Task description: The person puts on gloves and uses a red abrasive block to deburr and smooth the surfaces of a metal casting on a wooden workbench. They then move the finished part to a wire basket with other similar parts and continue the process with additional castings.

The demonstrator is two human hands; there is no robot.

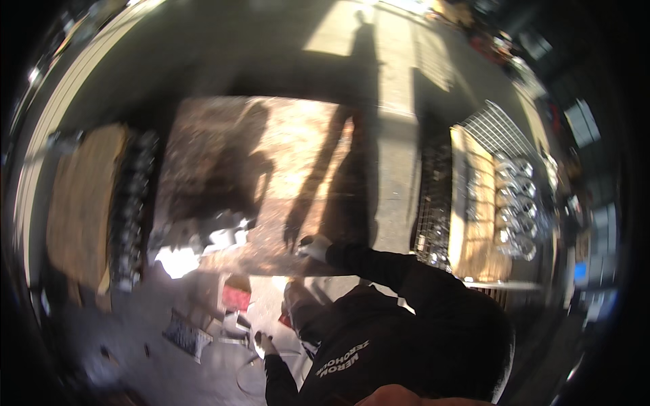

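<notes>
My right hand (313, 247), in a pale glove with dark fingers, is over the near edge of a brown worktable (223, 155). Its fingers are blurred, so a grip cannot be made out. Left of it on the tabletop lies a cluster of shiny, pale metal-looking parts (229, 237), partly washed out by glare. My left hand (263, 344), gloved the same way, is low beside my body, away from the table. Its fingers are too small and smeared to read. Close to it are a grey box-like item (235, 322) and a thin curved strap or hose (242, 379).
A red open box (236, 295) sits below the table's near edge, beside a dark patterned panel (187, 334). Wood-topped racks with rows of metal parts flank the table, one at left (84, 203) and one at right (477, 203). A wire grid (497, 128) leans behind the right rack.
</notes>
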